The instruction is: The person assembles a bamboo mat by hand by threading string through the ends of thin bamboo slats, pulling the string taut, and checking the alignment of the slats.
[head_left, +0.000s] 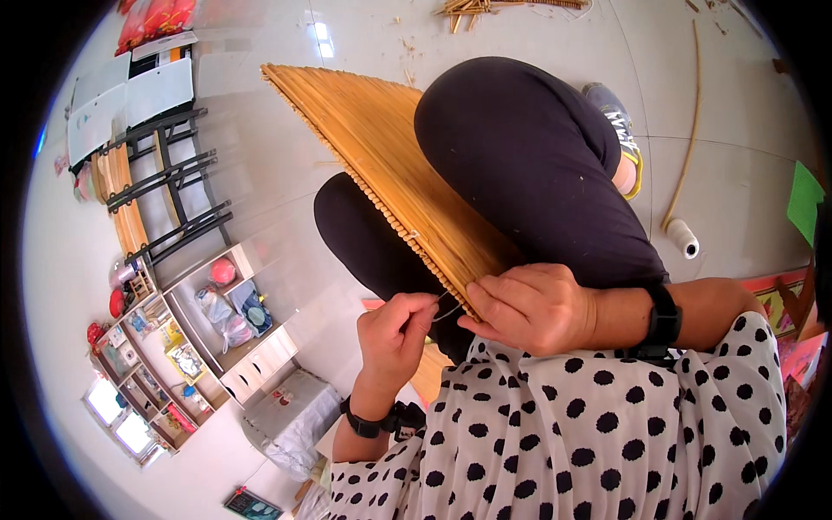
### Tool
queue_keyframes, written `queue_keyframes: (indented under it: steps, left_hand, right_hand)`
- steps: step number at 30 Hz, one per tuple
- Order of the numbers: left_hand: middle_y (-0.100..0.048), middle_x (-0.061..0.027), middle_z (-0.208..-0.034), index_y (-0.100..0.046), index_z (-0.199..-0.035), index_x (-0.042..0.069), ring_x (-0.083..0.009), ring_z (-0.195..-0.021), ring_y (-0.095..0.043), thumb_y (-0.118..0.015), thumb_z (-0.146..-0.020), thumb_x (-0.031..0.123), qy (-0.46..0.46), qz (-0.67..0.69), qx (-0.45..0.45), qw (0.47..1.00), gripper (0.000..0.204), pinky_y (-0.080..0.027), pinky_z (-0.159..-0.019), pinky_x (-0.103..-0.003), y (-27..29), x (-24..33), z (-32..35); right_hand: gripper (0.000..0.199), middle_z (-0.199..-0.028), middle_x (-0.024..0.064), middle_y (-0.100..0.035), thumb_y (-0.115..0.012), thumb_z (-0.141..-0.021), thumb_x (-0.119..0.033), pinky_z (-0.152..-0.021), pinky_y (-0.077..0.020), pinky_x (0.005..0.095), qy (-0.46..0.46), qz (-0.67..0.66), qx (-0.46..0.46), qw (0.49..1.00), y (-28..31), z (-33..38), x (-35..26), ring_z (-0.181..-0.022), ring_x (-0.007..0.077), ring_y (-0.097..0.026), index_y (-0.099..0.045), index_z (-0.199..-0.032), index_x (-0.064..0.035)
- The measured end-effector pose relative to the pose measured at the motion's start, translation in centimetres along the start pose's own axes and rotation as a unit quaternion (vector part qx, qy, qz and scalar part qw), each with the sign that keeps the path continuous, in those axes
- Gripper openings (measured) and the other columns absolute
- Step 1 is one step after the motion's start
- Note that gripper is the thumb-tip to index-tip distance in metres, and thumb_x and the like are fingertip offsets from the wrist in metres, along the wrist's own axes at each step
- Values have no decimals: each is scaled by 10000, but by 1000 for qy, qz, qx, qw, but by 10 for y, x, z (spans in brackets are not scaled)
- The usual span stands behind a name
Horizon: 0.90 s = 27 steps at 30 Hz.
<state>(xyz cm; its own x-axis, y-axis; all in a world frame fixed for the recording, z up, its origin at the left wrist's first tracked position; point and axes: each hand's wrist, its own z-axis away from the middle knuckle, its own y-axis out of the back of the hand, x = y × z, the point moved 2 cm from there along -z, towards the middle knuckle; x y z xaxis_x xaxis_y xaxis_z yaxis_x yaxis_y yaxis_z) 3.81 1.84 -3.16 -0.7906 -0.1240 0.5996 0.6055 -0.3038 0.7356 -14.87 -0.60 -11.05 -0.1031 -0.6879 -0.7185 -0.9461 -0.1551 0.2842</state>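
A loose white blouse [563,438] with ragged black dots fills the near side, its lower part cut off by the picture's edge; the right hand [537,308] has its fingers curled in, thumb and fingertips closed on the near end of a slatted panel [390,152], which they partly cover; the left hand [392,338] pinches a thin, pale cord [449,308] close beside that end, though exactly where the cord enters the edge is hard to make out; the panel lies slantwise across the lap, tan, straight-grained and woodlike, its left edge beaded with small knobs, its right part hidden behind a dark, smooth trouser leg [529,165]; beyond, on glossy floor tiles, stand a white spool [683,238] and a slender, bent stalk [693,130]; farther off, a stick pile [468,10] is cropped by the upper rim.
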Motion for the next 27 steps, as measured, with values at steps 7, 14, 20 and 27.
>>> queue_keyframes:
  steps: [7, 14, 20, 27]
  left_hand:
    - [-667, -87, -731, -654, -899, 12, -157, -577, -609, -646, -863, -2, -5, 15, 16, 1000, 40, -451, -536, -239, -4, 0, -6]
    - [-668, -77, -731, -651, -894, 7, -138, -584, -605, -648, -861, -9, -29, 18, 21, 999, 38, -450, -538, -236, -7, 6, -12]
    - [-664, -70, -730, -635, -918, 9, -117, -581, -601, -633, -879, -8, -11, 22, -4, 1000, 43, -455, -542, -226, -6, 7, -12]
    - [-644, -60, -679, -615, -963, 12, -83, -571, -598, -610, -903, 0, 105, 96, -1, 990, 62, -458, -527, -211, -3, -2, 4]
  right_hand:
    - [242, -772, 109, -581, -731, -710, -110, -504, -502, 277, 3, -2, 14, 1000, 2, -2, 2, -570, 191, -577, -614, -834, 61]
    - [242, -770, 113, -588, -727, -715, -117, -508, -505, 280, 5, -2, 18, 1000, 4, -2, 2, -573, 191, -585, -620, -833, 65]
    - [254, -775, 109, -605, -731, -718, -131, -524, -512, 286, -9, -7, 13, 1000, 3, -1, 2, -580, 195, -595, -636, -859, 56]
    - [327, -801, 110, -625, -752, -713, -175, -587, -540, 302, -34, -13, 18, 999, 5, -1, 2, -630, 218, -634, -651, -921, 57]
